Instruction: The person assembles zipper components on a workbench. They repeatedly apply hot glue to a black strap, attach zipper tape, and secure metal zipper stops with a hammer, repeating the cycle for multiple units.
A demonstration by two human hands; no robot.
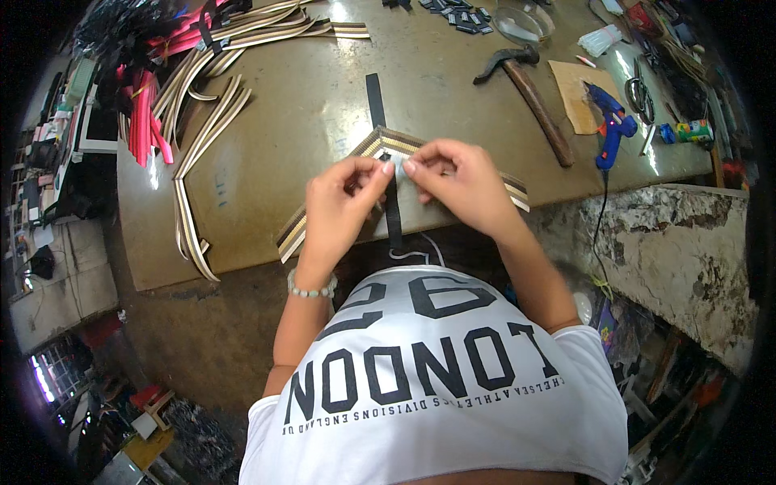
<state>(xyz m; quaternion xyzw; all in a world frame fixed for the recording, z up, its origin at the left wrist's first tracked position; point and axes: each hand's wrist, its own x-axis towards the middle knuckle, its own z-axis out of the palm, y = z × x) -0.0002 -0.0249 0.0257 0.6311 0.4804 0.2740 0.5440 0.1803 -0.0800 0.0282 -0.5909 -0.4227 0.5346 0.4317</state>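
Observation:
My left hand (pixel 338 206) and my right hand (pixel 457 182) meet fingertip to fingertip over the near edge of the brown worktable (pixel 307 105). Between thumbs and forefingers they pinch a small pale piece (pixel 397 167) on a narrow black strap (pixel 391 214) that hangs down toward my white shirt. Under my hands lies a striped tan, white and black webbing band (pixel 380 141) folded into a V shape. A second black strap piece (pixel 375 99) lies just beyond it.
Several striped webbing strips (pixel 202 129) and red and pink straps (pixel 145 113) lie at the left. A hammer (pixel 529 85), a blue glue gun (pixel 610 125) on cardboard, scissors (pixel 638 93), a glass bowl (pixel 521 24) and small black buckles (pixel 461 16) sit at the back right.

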